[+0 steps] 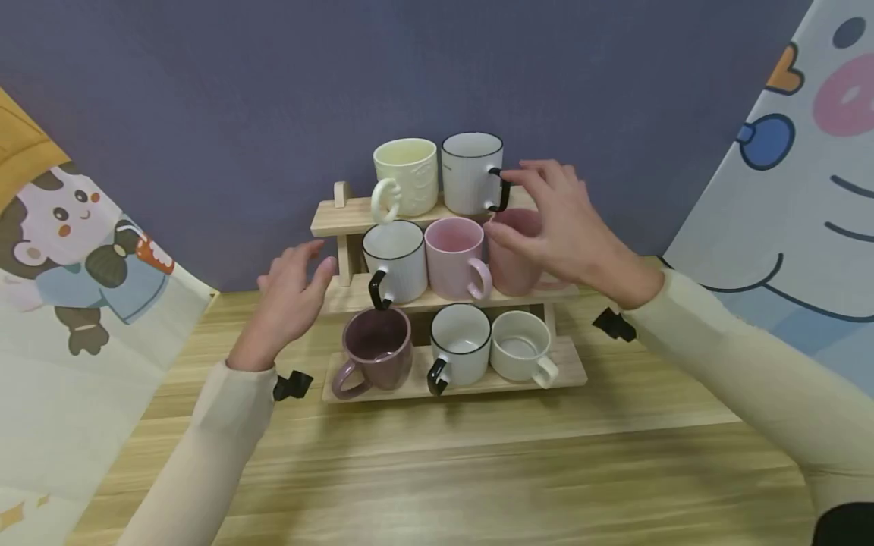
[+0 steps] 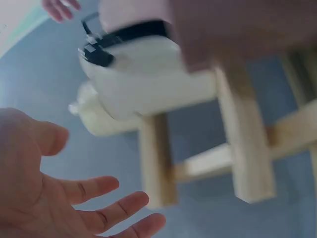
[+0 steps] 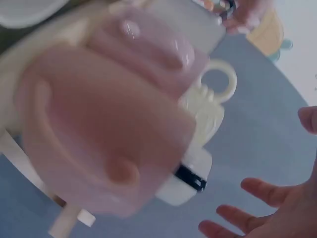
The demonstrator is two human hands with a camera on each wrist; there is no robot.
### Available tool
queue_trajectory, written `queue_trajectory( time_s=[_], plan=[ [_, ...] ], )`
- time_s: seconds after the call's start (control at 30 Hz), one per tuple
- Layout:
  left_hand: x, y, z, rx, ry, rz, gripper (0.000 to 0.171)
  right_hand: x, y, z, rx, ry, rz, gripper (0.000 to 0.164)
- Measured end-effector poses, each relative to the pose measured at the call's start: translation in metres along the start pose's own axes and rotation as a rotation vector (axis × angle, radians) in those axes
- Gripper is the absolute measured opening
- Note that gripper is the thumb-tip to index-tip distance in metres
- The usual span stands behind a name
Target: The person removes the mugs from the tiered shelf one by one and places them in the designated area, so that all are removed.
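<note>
A three-tier wooden rack [image 1: 336,218] carries several mugs. My right hand [image 1: 563,224] hovers with spread fingers over a dusty pink mug [image 1: 510,265] at the right of the middle tier. Its fingertips overlap the black handle of a white mug [image 1: 470,178] on the top tier; the right wrist view shows a gap between fingers and mugs. To the rack's left, my left hand [image 1: 290,299] hangs in the air, fingers apart, holding nothing. Closest to it are a black-rimmed white mug [image 1: 403,265] and a purple mug [image 1: 385,368].
A pale yellow mug [image 1: 416,178] stands top left, a light pink mug [image 1: 452,273] mid-tier. Below are another black-rimmed mug [image 1: 467,360] and a cream cup [image 1: 515,356]. Behind rises a blue-grey wall [image 1: 273,114]; cartoon panels [image 1: 785,250] flank the wooden table [image 1: 437,478].
</note>
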State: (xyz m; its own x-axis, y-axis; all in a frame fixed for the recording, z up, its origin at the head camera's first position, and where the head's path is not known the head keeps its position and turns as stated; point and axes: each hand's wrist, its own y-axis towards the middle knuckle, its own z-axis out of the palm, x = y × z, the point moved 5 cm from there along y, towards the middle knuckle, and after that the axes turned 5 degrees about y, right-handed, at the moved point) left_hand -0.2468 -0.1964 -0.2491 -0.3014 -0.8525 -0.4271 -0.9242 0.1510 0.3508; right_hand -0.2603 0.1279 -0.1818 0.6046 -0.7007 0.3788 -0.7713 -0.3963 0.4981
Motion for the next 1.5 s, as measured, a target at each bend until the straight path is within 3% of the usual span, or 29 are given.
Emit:
queue_trajectory(
  time_s=[0.2, 0.5, 1.0, 1.5],
  plan=[
    [0.031, 0.005, 0.01, 0.069, -0.009, -0.09, 0.054, -0.007, 0.04, -0.012, 0.067, 0.017, 0.032, 0.069],
    [0.061, 0.01, 0.034, 0.124, 0.009, -0.127, 0.049, -0.02, 0.083, -0.005, 0.171, -0.015, 0.11, 0.073],
    [0.063, 0.01, 0.051, 0.178, 0.023, -0.114, 0.048, -0.033, 0.114, 0.001, 0.248, -0.012, 0.162, 0.073],
    [0.056, 0.011, 0.055, 0.167, 0.025, -0.048, 0.042, -0.039, 0.126, -0.002, 0.339, -0.052, 0.265, 0.09]
  ],
)
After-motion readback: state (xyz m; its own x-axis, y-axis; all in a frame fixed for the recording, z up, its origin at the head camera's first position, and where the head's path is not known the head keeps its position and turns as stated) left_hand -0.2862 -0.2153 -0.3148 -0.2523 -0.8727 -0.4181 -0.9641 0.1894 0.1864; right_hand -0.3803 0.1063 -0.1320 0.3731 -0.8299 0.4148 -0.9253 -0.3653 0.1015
